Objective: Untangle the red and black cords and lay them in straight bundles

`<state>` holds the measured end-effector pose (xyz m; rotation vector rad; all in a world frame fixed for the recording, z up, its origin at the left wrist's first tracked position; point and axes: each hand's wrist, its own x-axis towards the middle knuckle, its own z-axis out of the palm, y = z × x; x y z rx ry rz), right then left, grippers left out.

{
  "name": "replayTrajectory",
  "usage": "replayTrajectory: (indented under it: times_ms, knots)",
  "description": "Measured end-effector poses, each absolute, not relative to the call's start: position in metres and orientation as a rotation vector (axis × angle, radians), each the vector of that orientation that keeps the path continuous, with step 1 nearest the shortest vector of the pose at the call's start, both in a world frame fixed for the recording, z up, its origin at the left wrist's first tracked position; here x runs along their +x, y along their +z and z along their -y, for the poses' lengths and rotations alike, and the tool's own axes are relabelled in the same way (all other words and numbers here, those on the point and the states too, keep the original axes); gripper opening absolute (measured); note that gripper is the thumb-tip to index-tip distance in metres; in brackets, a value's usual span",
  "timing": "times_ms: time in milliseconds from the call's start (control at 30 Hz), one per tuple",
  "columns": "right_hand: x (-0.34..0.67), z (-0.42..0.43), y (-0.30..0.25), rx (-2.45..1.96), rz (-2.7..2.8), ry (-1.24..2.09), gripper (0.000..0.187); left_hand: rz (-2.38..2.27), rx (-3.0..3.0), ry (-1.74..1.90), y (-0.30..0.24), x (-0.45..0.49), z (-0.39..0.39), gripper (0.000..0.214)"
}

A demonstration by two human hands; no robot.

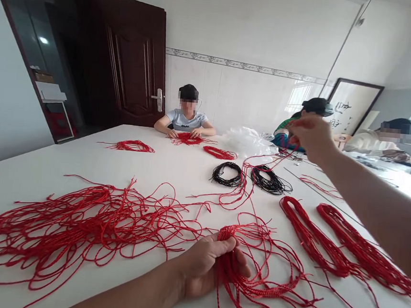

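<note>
My left hand (214, 260) is closed around a bundle of red cords (269, 286), low over the front of the table, with loops and loose ends spilling to the right. Raised at the upper right, my right hand (309, 137) pinches a few red cord strands (250, 170), which hang down across the table toward the bundle. To the left of my left hand lies a large tangled pile of red cords (95, 221). Two long looped red hanks, a nearer one (313, 237) and an outer one (362, 249), rest beneath my right forearm.
Two coils of black cord, left (227, 174) and right (270, 180), lie mid-table. Beyond are a heap of clear plastic bags (246, 141) and smaller red coils (134, 146). A person (187, 116) handles red cords across the white table (168, 170); two others sit at right.
</note>
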<state>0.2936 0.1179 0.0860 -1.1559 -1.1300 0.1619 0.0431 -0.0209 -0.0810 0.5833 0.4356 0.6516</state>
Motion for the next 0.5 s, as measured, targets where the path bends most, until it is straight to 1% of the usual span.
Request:
replayTrajectory:
  times_ms: [167,300,367,400,500]
  knots:
    - [0.306,-0.092,0.079,-1.204,1.148,0.087,0.006,-0.483,0.605,0.646,-0.078,0.043,0.021,0.012]
    - [0.296,-0.055,0.06,-1.267,1.246,0.08,0.007,-0.505,0.585,0.653,-0.077,0.042,0.02,0.013]
    - [0.282,-0.032,0.042,-1.38,1.417,0.122,0.007,-0.501,0.567,0.651,-0.076,0.042,0.02,0.013]
    - [0.273,-0.019,0.031,-1.454,1.561,0.146,0.01,-0.495,0.554,0.65,-0.075,0.042,0.021,0.013]
    - [0.24,0.021,-0.002,-1.436,1.992,0.156,0.02,-0.496,0.549,0.657,-0.073,0.043,0.022,0.013]
